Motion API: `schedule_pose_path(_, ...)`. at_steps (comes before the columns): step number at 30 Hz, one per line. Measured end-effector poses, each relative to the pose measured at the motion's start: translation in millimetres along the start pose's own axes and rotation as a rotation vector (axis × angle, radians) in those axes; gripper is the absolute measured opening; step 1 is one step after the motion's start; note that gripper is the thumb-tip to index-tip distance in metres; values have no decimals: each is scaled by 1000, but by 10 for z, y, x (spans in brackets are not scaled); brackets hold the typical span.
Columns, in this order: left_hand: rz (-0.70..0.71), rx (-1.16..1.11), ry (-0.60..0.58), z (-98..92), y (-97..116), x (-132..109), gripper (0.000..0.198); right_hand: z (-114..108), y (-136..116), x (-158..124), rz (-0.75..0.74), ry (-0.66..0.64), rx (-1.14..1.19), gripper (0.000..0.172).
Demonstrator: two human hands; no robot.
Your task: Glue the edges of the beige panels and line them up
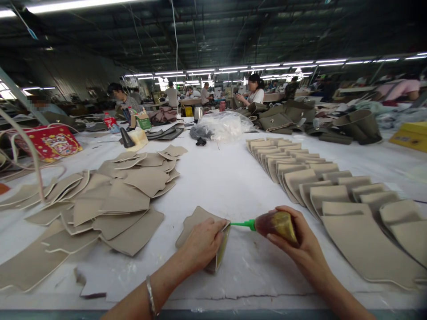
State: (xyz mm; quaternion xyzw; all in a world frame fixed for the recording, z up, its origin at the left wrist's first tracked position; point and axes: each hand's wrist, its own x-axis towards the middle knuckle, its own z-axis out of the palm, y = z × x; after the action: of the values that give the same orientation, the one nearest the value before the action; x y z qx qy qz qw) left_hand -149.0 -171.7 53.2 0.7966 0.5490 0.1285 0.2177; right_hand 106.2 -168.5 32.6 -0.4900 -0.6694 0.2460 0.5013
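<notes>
The right hand point(298, 244) is closed around a small brown glue bottle point(276, 223), and its green nozzle point(243, 225) is pointed left, its tip touching the edge of a beige cut piece point(195, 220). That piece is pressed to the desk point(220, 182) by the left hand point(203, 243), which is laid flat with the fingers curled over the piece's right edge; a yellowish strip is seen along that edge. A thin metal bracelet point(151, 297) is worn on the left wrist.

Much of the piece is hidden under the left hand, so its full outline cannot be made out, and most of the bottle is covered by the right palm; any label on it cannot be read.

To the left, a loose heap of beige pieces point(110, 195) is spread over the desk, some cut off by the picture's edge. To the right, a fanned row of similar pieces point(320, 182) is laid overlapping, running away from the hands. The desk is covered in white cloth. Farther back, a clear plastic bag point(223, 124), olive-green bags point(283, 118) and a red patterned bag point(50, 142) are seen, its print too small to read. Beyond these, other people are seated at desks in a large dim hall lit by rows of strip lights point(233, 69)
</notes>
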Motion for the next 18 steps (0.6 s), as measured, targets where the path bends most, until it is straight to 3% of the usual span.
schedule_pose_path(3, 2, -11, 2, -3, -7, 4, 42, -11, -8, -54, 11, -15, -9, 48)
schedule_pose_path(8, 8, -42, 14, -15, -14, -2, 43, -11, -22, -193, 182, -185, 101, 49)
schedule_pose_path(14, -1, -59, 20, -13, -14, 1, 45, 50, -26, -171, 229, -21, 118, 54)
schedule_pose_path(18, 10, -82, 28, -2, -31, 8, 45, 57, -69, -355, 254, -88, 91, 53)
